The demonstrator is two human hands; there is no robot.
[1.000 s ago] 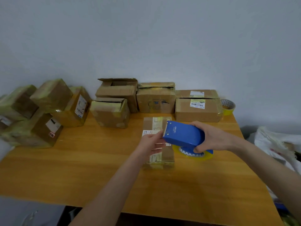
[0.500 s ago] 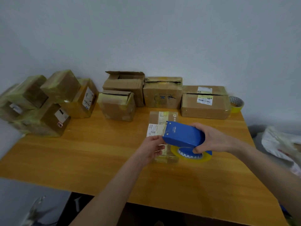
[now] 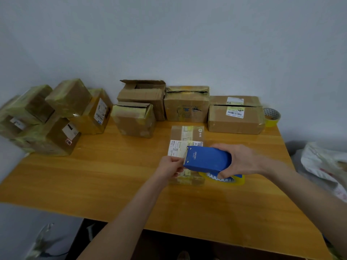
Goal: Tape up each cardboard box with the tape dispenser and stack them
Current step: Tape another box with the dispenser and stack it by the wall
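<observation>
While our right hand (image 3: 242, 160) wraps its fingers round the blue tape dispenser (image 3: 208, 159), our left hand (image 3: 170, 167) pinches what looks like the tape end (image 3: 185, 156) at the dispenser's mouth, though the pinch is partly hidden. Both hover over the small labelled box (image 3: 185, 135) lying flat mid-table (image 3: 93, 175). We judge we are starting a strip on this box. Next we must press the end onto the near edge and draw the dispenser toward 12 o'clock along the seam. Open boxes (image 3: 142, 94) stand at 12 o'clock; the taped stack (image 3: 47, 117) sits at 9 o'clock.
</observation>
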